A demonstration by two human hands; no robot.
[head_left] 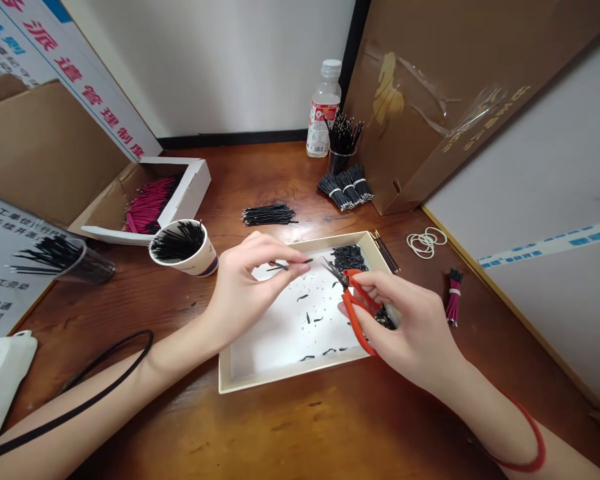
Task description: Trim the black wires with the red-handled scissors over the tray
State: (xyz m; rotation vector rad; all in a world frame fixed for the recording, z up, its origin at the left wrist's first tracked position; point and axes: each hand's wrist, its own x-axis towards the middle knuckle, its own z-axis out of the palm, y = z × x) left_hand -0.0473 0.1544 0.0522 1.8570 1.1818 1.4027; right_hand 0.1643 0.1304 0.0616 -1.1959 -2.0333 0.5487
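My left hand (254, 283) pinches a short black wire (309, 261) between thumb and fingertips, above the left part of a shallow box lid (265, 363). The wire's tip pokes out to the right. My right hand (405, 320) is wrapped round a pair of scissors (359, 303) with orange handles. Their blades, slightly apart, point up and left, a little short of the wire's tip. Black snippets (350, 257) are heaped in the lid's far right corner, and small scraps lie scattered over its white bottom. More pieces under my right hand are partly hidden.
Black wires fill a paper cup (207, 260), a clear cup (97, 263) and a dark cup (341, 161). A pile of black wires (269, 215) lies behind the lid. Also around are a white box (193, 183), tied bundles (350, 190), rubber bands (427, 243) and a bottle (325, 110).
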